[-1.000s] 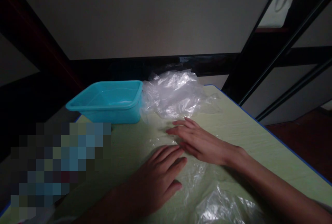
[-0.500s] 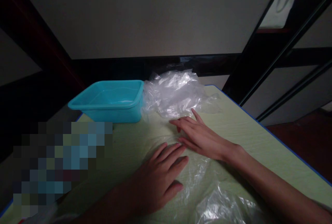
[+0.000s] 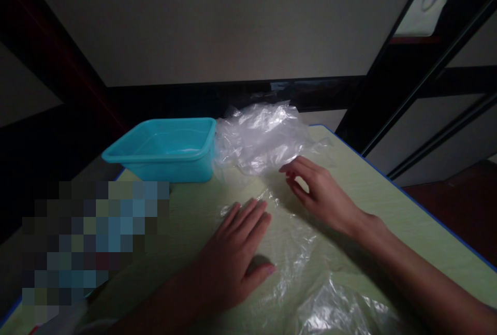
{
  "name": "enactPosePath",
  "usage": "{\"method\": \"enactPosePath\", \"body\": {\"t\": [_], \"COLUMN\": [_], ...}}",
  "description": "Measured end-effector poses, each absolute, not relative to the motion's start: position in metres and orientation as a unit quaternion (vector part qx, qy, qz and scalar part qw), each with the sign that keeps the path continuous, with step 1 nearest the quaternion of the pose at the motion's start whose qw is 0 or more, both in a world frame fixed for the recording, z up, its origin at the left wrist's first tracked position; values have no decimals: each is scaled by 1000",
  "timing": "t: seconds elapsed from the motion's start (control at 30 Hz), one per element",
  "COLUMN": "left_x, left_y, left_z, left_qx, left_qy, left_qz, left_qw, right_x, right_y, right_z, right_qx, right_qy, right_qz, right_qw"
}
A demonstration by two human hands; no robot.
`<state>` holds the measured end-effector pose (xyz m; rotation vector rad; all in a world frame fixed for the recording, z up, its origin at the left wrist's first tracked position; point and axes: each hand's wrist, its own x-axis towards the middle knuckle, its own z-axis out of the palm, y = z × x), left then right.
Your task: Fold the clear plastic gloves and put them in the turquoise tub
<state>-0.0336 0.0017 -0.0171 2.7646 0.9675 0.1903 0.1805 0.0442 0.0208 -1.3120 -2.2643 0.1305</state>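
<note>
A thin clear plastic bag lies spread over the pale green table, bunched up near the bottom edge. My left hand rests flat on its left part, fingers stretched out. Above the bag's far right side, my right hand is raised with its fingers curled and a gap between thumb and forefinger; whether the fingertips pinch any film cannot be made out. Just beyond it sits a crumpled heap of clear plastic.
A turquoise plastic basin stands at the back left, beside the plastic heap. A pixelated patch covers the left side. Behind the table rises a grey panel with dark trim. The table has a blue edge.
My right hand has moved right, away from my left hand, and its fingers have curled. My left hand has shifted slightly, still flat. The far edge of the bag is more wrinkled.
</note>
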Motion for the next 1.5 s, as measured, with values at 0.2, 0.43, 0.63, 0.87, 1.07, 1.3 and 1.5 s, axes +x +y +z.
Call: {"method": "enactPosePath", "body": {"t": [0.2, 0.43, 0.63, 0.87, 1.07, 1.3, 1.5], "left_x": [-33, -32, -34, -37, -36, -33, -36], "left_y": [5, 6, 6, 5, 5, 5, 6], "left_z": [-28, -32, -33, -32, -33, -25, -24], "left_qx": [921, 921, 917, 911, 909, 904, 904], "left_qy": [375, 383, 395, 410, 414, 427, 425], "left_qz": [88, 71, 46, 29, 47, 0, 9], "left_qw": [55, 23, 3, 5, 12, 38, 40], "right_x": [158, 156, 169, 185, 194, 200, 205], "right_y": [26, 23, 29, 34, 37, 40, 42], "right_z": [7, -7, -4, -2, -5, 4, 13], "right_qx": [-350, -377, -395, -434, -478, -520, -548], "right_qy": [-910, -907, -899, -884, -866, -842, -829], "right_qz": [200, 187, 191, 166, 130, 121, 94], "right_qw": [95, 0, -9, -53, -62, -71, -69]}}
